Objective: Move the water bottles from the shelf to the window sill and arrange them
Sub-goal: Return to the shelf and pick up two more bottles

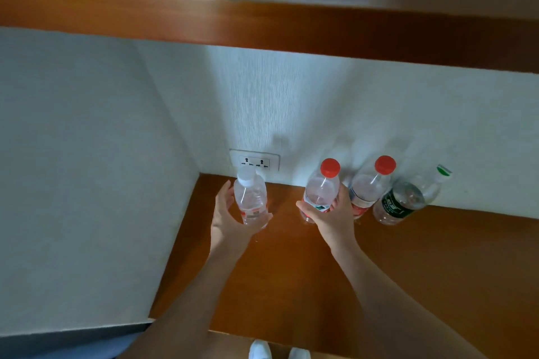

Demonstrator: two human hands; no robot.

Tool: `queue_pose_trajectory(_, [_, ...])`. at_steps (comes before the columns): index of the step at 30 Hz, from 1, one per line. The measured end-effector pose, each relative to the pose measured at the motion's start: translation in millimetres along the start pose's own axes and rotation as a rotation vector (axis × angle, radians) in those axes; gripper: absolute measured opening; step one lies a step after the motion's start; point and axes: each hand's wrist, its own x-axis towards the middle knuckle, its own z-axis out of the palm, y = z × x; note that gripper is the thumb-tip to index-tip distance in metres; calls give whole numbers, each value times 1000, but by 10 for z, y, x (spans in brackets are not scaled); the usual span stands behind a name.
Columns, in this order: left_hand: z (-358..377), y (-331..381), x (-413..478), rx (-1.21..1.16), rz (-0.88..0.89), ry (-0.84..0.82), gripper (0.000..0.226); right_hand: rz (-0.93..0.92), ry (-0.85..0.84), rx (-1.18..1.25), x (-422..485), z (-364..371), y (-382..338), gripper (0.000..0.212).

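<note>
Four water bottles are ranged along the back of the shelf (291, 271), against the rear wall (379, 114). The leftmost bottle (250, 198) is enclosed by the left hand (230, 218) and is set before the wall socket (254, 160). The second bottle (320, 189), to its right and apart from it, is gripped by the right hand (332, 216). The third bottle (369, 186) is placed just beside the second, and the fourth bottle (408, 198) lies furthest right, close beside the third. A side wall (87, 169) borders the shelf at left; an upper board (262, 26) is fixed above.
</note>
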Motion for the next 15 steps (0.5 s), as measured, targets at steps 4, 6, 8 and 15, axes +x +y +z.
queue_pose_trajectory(4, [67, -40, 99, -8, 2, -2, 99, -21, -3, 72, 122, 110, 41, 101])
queue_pose_trajectory(6, [108, -42, 162, 1, 5, -7, 96, -46, -4, 86, 162, 157, 57, 87])
queue_pose_trajectory(8, [159, -20, 223, 22, 8, -2, 92, -77, 8, 92, 196, 188, 55, 78])
queue_pose_trajectory(15, [204, 145, 148, 76, 77, -38, 89, -156, -20, 38, 81, 126, -148, 62])
